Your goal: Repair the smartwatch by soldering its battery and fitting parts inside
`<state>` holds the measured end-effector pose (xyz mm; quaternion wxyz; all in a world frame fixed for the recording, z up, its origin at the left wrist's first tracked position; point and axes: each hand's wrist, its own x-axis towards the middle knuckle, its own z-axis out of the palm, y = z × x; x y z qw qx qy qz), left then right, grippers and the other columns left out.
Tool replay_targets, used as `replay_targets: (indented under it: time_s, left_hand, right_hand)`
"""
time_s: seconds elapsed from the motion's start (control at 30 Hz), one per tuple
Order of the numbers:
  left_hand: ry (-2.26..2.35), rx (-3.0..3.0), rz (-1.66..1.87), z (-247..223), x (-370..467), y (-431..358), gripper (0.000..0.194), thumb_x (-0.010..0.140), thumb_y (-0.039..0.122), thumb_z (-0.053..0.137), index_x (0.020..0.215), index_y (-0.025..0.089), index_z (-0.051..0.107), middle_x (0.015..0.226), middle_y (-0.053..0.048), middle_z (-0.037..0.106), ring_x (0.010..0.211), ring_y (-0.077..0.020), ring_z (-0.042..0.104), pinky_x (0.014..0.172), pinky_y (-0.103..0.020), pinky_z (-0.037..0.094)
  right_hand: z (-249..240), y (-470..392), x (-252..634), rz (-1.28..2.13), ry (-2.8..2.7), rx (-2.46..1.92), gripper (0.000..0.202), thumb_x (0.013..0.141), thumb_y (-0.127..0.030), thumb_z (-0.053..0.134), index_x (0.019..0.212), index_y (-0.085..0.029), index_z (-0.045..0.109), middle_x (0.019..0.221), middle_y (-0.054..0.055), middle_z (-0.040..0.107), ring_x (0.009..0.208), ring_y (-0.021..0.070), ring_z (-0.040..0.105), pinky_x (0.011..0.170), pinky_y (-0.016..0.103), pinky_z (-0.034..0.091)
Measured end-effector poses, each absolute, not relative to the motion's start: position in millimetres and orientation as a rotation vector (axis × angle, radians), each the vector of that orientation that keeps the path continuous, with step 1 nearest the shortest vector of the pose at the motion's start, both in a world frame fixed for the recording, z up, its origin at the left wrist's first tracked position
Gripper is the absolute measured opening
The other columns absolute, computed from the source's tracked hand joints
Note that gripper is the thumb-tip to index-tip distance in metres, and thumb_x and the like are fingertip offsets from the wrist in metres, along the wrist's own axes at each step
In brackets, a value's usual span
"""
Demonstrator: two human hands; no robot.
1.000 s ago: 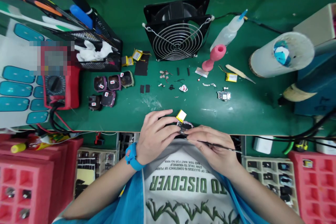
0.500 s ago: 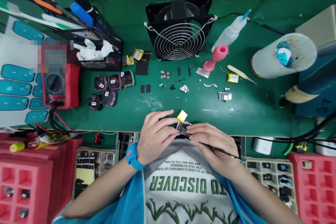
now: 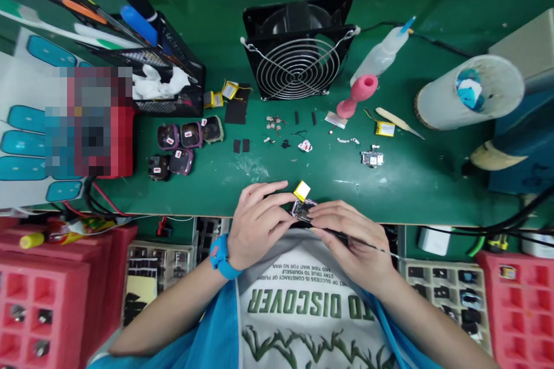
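At the table's front edge my left hand pinches the side of a small clear-edged device casing with dark parts inside. A yellow-edged battery with a white face sticks up beyond the casing, near my left fingertips. My right hand is closed around a thin dark pointed tool, perhaps tweezers, lying across the palm with its thin end toward the wrist. Its fingertips press on the casing's right side. My fingers partly hide the casing's inside.
Behind stand a black fan, a pink-handled tool, a squeeze bottle and a white cup. A small circuit board lies right, several dark device shells left. A red multimeter is farther left.
The dark tool has turned slightly in my right hand. Both hands stay at the casing; the whole view has shifted a little to the right.
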<state>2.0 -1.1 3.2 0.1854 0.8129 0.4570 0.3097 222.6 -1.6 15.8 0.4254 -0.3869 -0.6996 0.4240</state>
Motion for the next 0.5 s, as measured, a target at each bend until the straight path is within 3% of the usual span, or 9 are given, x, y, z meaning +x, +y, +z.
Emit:
replay_targets:
  time_s: [0.27,0.5]
  left_hand:
    - [1.286,2.285,0.877,2.4,2.8,-1.1,0.013,0.097,0.020,0.073,0.087,0.023,0.065,0.110,-0.001,0.082,0.123,-0.0262,0.071,0.100,-0.050,0.055]
    - [1.300,2.296,0.872,4.0,3.5,-0.6,0.014,0.101,0.022,0.068,0.089,0.025,0.062,0.113,0.003,0.081,0.123,-0.0247,0.072,0.097,-0.050,0.057]
  right_hand:
    - [18.0,0.3,223.1,1.036,-1.772,-0.979,0.020,0.094,-0.007,0.069,0.107,-0.022,0.075,0.098,0.006,0.080,0.094,0.0213,0.078,0.086,0.039,0.068]
    - [16.9,-1.2,223.1,1.040,-1.783,-0.966,0.021,0.094,-0.005,0.068,0.106,-0.019,0.075,0.098,0.008,0.080,0.096,0.0224,0.078,0.088,0.041,0.067]
